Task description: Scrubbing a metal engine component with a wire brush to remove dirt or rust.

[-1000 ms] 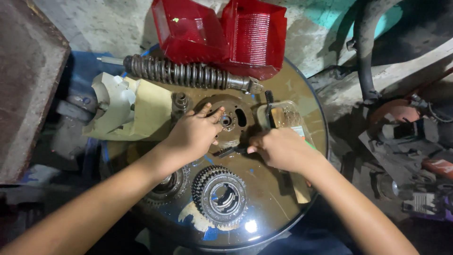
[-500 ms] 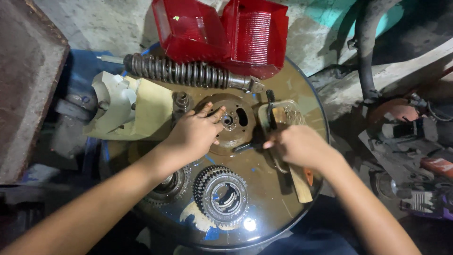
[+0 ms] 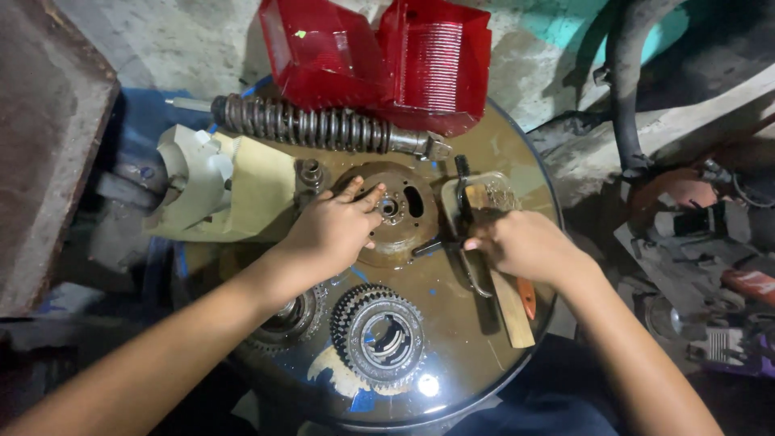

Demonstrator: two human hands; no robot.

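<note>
A rusty round metal plate (image 3: 401,214) with a centre hub lies flat on the round drum top (image 3: 452,363). My left hand (image 3: 331,230) rests on its left half, fingers spread and the fingertips near the hub. Just right of the plate, my right hand (image 3: 525,242) has its fingers curled around a dark plier-like metal tool (image 3: 462,198). That tool runs from the drum's upper middle down under the hand.
A toothed gear ring (image 3: 378,335) and a second gear part (image 3: 286,316) lie near the front. A coil spring shock absorber (image 3: 323,127), two red lamp lenses (image 3: 379,56) and a cream plastic part (image 3: 222,190) sit at the back. Below my right hand lies a wooden stick (image 3: 513,311). Clutter of parts fills the floor at right.
My right hand has moved from the plate's lower right edge to the right and closed on the dark tool. My left hand has stayed on the plate.
</note>
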